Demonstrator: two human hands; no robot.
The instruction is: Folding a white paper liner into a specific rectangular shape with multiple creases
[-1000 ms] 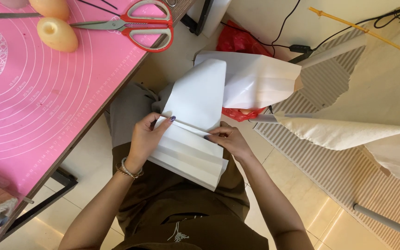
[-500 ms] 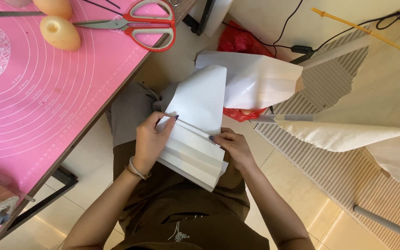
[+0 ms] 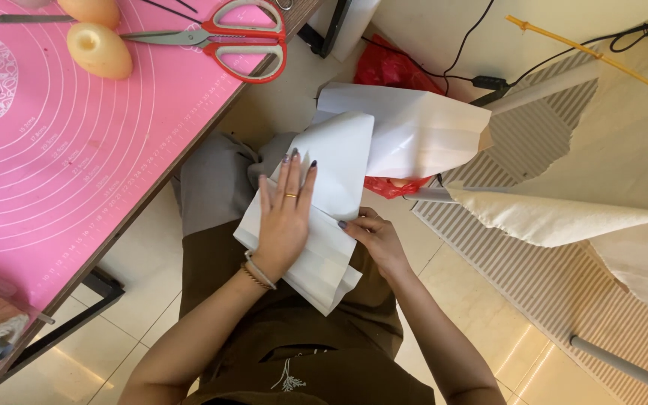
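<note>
Here the left hand [image 3: 285, 225] lies flat, fingers spread and open, pressing down on a folded sheet of white paper [image 3: 324, 217] resting across the person's lap; the right hand [image 3: 375, 241] pinches that sheet's right edge between curled fingers. Red-handled steel scissors [image 3: 226, 37] lie well apart on the pink silicone mat [image 3: 54, 150]

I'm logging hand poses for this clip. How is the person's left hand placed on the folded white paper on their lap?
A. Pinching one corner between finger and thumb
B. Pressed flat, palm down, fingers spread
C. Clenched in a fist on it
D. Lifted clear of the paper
B: the left hand lies palm down with fingers spread on the folded white paper, while the right hand holds the paper's edge.
</note>
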